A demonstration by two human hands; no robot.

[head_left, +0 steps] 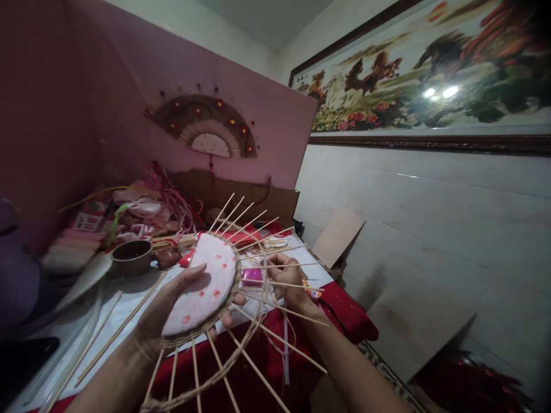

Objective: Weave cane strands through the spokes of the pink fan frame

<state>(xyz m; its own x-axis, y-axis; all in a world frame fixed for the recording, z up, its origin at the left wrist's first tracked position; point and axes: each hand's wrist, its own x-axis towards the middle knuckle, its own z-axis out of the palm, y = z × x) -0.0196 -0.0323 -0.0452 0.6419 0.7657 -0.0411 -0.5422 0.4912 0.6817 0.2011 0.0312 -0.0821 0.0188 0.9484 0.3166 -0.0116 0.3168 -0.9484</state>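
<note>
A half-round fan frame (214, 287) is held tilted in front of me, its white padded cloth patterned with small red flowers. Thin wooden sticks fan out from its curved, woven edge, and a twisted cord arc (232, 358) crosses them farther out. My left hand (172, 304) grips the padded part, thumb on top and fingertips showing beneath the edge. At the right side, my right hand (286, 278) is closed in a pinch on the cord where it meets the sticks; its fingertips are partly hidden. Loose strands of cord (275, 344) hang below that hand.
A brown bowl (131, 256) of dark liquid stands left, near loose sticks (123, 327). Crumpled pink materials (142, 206) are heaped behind it. A finished fan (210, 123) hangs on the pink board. Red cloth (350, 312) covers the table's right edge, beside the tiled wall.
</note>
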